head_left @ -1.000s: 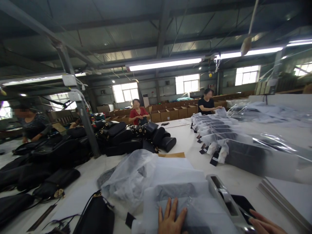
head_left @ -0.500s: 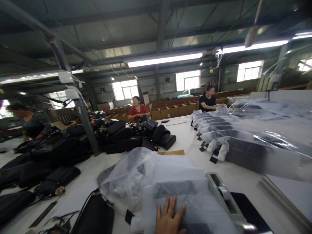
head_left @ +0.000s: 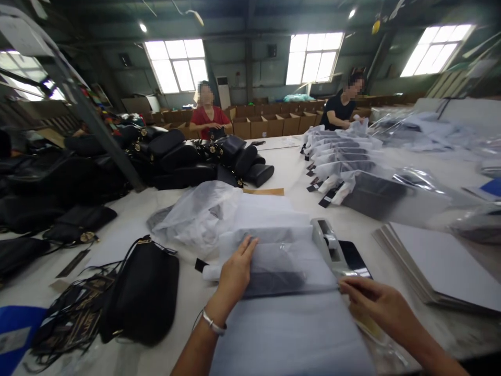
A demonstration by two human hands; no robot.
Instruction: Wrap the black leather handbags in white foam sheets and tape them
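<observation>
My left hand (head_left: 237, 266) lies with its fingers stretched out on a dark item (head_left: 277, 279) wrapped in thin, see-through white paper. A black tag (head_left: 201, 265) sticks out at its left end. My right hand (head_left: 376, 303) pinches the right edge of the white wrapping paper (head_left: 289, 329), which spreads toward me under both wrists. Just beyond the right fingers stands a grey tape dispenser (head_left: 332, 256), with a flat black object (head_left: 354, 256) beside it. A black handbag (head_left: 144, 292) rests left of my left forearm.
Black handbags (head_left: 172, 162) are heaped at the far left, near a slanting metal post (head_left: 97, 120). Crumpled clear plastic (head_left: 199, 214) lies behind the wrapped item. Several wrapped bags (head_left: 348, 167) line the right side, and stacked boards (head_left: 450, 266) lie nearer. Two people work across the table.
My view has tilted down. My left hand has shifted to the wrapped item's left side, and my right hand has come into view at the paper's edge.
</observation>
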